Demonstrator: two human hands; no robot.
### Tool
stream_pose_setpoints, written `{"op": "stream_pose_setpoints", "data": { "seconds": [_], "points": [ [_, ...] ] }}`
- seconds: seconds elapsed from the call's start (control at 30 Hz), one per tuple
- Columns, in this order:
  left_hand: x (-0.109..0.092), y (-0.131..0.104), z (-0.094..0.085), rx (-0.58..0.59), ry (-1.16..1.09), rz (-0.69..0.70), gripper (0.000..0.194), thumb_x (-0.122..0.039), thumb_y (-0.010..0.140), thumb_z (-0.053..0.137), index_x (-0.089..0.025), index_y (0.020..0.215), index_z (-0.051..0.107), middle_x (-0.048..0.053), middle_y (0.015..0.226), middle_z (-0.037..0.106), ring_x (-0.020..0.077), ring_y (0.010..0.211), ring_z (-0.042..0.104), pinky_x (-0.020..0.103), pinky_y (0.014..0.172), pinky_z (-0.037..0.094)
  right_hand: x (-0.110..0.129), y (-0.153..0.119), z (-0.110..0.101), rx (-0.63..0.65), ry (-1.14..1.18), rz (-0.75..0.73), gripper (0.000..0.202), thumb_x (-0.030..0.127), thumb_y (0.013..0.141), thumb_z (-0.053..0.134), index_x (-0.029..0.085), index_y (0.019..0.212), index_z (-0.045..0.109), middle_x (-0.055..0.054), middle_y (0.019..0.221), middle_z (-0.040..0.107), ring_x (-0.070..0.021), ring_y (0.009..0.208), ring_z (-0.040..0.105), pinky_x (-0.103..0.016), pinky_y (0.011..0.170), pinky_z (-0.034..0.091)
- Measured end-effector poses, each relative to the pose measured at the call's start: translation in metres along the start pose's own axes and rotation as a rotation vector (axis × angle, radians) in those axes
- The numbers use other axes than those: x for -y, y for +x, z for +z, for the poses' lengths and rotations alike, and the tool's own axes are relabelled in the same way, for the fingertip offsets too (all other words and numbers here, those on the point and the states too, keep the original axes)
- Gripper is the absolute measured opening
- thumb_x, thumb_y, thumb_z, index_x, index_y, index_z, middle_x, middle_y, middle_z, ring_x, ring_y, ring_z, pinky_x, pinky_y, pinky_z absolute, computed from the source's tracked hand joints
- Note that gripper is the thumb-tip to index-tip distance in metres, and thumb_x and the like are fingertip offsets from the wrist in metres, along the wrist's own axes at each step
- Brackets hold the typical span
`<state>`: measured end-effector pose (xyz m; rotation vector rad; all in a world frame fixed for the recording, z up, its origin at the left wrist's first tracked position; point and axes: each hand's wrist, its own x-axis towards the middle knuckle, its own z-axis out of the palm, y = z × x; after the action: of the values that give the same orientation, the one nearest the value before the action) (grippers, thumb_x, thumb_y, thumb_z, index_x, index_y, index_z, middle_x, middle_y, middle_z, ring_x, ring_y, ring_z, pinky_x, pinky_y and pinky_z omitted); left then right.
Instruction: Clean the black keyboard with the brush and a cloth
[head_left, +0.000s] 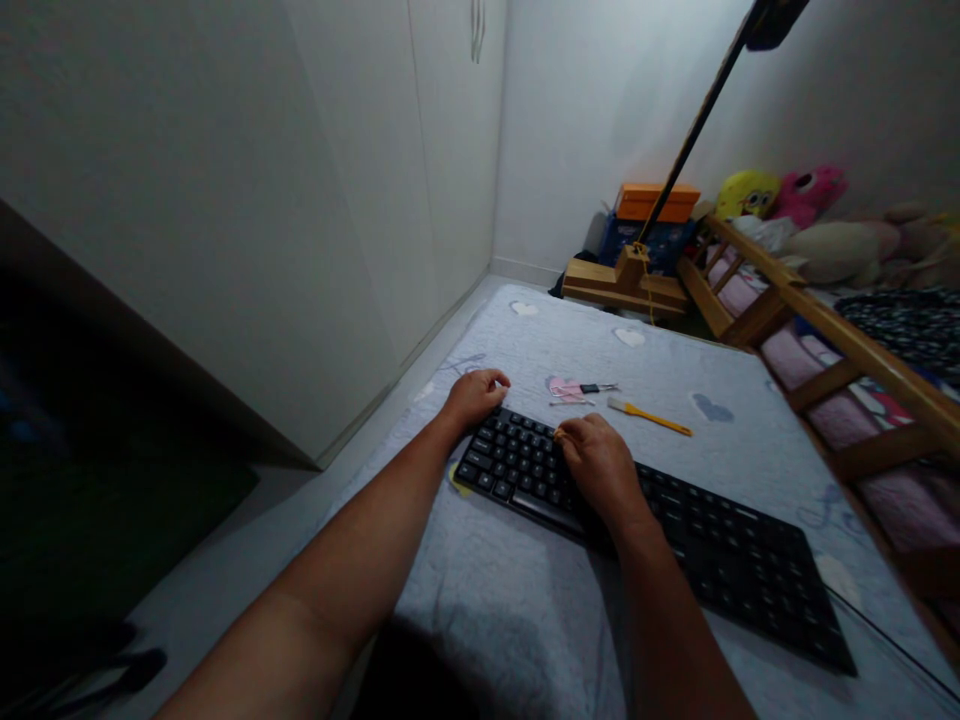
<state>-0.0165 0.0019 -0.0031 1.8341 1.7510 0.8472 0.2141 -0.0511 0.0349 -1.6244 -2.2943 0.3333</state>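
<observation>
Pale blue cloth printed with hearts [675, 370] covers the surface in the middle of the frame, with a tall off-white cabinet [360, 200] at upper left and a wooden bed rail [862, 330] along the right side. Your full-size black plastic keyboard [712, 535] lies aslant on the cloth, from the centre to the lower right. Your left hand [478, 397] rests at its far left corner, fingers loosely curled and a gap beside the thumb. Your right hand [598, 460] is over the keys, fingertips bunched together; the light is dim, so you can't be sure whether they pinch anything. You seem to be working at individual keys while steadying the board, and your next move probably calls for light fingertip pressure with that corner kept still. Just beyond lie a brush with a yellow handle and pale bristles [651, 416] and a small pink item [565, 389]. White legends mark the keys, too small to read; you'll find no legible brand or label anywhere.
</observation>
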Motion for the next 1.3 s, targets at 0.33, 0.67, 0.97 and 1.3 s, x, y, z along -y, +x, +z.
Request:
{"op": "stream_pose_setpoints", "data": {
  "seconds": [0.33,0.67,0.97,1.3],
  "points": [
    [0.000,-0.001,0.000,-0.003,0.002,-0.005,0.030,-0.027,0.082,0.055,-0.015,0.100,0.076,0.001,0.065,0.063,0.0157,0.063,0.056,0.027,0.064,0.042,0.001,-0.001,-0.002,-0.025,0.082,-0.028,0.018,0.018,0.094,0.058,0.018,0.094,0.077,-0.009,0.096,0.068,-0.0210,0.094,0.063,-0.029,0.086,0.045],
    [0.000,0.000,0.000,-0.004,0.002,-0.001,0.029,-0.025,0.082,0.056,-0.014,0.100,0.077,0.000,0.065,0.062,0.0152,0.062,0.055,0.027,0.064,0.041,-0.004,-0.003,-0.003,-0.049,0.056,-0.034,0.018,0.018,0.093,0.059,0.018,0.094,0.076,-0.008,0.093,0.068,-0.0217,0.090,0.063,-0.030,0.084,0.045],
    [0.002,0.001,0.001,0.008,0.007,-0.001,0.028,-0.025,0.082,0.056,-0.015,0.100,0.076,0.000,0.065,0.062,0.0149,0.062,0.055,0.026,0.063,0.040,-0.005,-0.006,-0.008,-0.026,0.006,0.031,0.019,0.019,0.093,0.058,0.018,0.094,0.076,-0.008,0.093,0.067,-0.0216,0.088,0.063,-0.030,0.080,0.045],
    [0.001,0.000,0.001,0.001,-0.001,0.003,0.029,-0.025,0.082,0.056,-0.014,0.100,0.076,0.000,0.063,0.060,0.0149,0.062,0.054,0.026,0.063,0.040,0.000,-0.010,-0.009,-0.003,0.027,0.011,0.018,0.017,0.092,0.057,0.018,0.090,0.076,-0.008,0.091,0.068,-0.0206,0.088,0.063,-0.029,0.080,0.044]
  ]
}}
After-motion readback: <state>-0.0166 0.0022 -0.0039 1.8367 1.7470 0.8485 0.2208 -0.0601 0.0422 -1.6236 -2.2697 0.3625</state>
